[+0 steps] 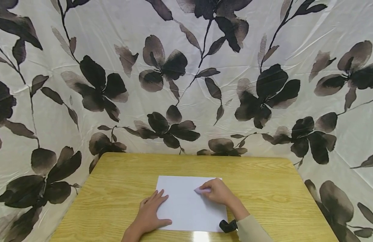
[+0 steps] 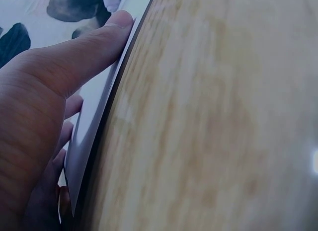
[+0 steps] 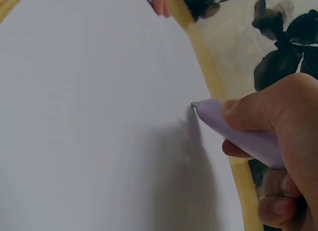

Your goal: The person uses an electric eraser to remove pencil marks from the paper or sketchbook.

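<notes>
A white sheet of paper (image 1: 186, 208) lies on the wooden table. My left hand (image 1: 150, 211) rests at its left side with fingers spread, the thumb lying over the near edge. In the left wrist view the thumb (image 2: 94, 52) presses along the paper's edge. My right hand (image 1: 218, 191) grips a lavender pen-shaped tool (image 3: 243, 134) with a short metal tip, over the upper right part of the sheet. The tip is at or just above the paper; I cannot tell if it touches. A faint thin line shows on the paper below it in the right wrist view.
The yellow wood-grain table (image 1: 114, 181) extends around the sheet on all sides. Behind and beside it hangs a white cloth (image 1: 204, 101) with dark flower prints. A black device (image 1: 227, 226) sits at my right wrist, over the paper's near right corner.
</notes>
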A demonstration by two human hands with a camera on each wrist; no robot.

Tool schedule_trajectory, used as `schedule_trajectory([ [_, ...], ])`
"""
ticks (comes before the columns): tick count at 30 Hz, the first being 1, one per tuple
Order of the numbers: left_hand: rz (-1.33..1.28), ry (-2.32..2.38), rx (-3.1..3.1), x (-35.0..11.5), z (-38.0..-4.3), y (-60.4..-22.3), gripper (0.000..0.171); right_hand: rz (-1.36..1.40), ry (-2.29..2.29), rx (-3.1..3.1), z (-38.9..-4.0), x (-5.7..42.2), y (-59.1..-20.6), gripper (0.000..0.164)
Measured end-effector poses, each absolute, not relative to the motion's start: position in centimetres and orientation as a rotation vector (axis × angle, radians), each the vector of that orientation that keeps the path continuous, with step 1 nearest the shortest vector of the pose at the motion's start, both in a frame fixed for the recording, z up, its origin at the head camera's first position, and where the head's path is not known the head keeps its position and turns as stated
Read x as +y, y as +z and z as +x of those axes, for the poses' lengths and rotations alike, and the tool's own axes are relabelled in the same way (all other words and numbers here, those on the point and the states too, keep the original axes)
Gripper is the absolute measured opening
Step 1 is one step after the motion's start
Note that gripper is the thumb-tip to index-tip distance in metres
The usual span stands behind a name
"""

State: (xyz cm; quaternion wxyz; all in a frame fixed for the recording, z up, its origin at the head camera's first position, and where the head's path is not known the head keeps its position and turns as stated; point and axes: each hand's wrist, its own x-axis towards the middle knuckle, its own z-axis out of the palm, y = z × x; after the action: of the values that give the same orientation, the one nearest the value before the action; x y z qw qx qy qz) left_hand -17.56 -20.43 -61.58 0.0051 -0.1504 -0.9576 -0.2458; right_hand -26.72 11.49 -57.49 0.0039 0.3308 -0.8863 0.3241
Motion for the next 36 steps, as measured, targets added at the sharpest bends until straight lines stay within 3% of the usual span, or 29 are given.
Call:
schedule_trajectory([
  [36,-0.484,-0.762,-2.976,-20.69,-17.64,-61.71,0.095,0.997,0.947,-2.732,-27.28,11.11,-57.39,0.016],
])
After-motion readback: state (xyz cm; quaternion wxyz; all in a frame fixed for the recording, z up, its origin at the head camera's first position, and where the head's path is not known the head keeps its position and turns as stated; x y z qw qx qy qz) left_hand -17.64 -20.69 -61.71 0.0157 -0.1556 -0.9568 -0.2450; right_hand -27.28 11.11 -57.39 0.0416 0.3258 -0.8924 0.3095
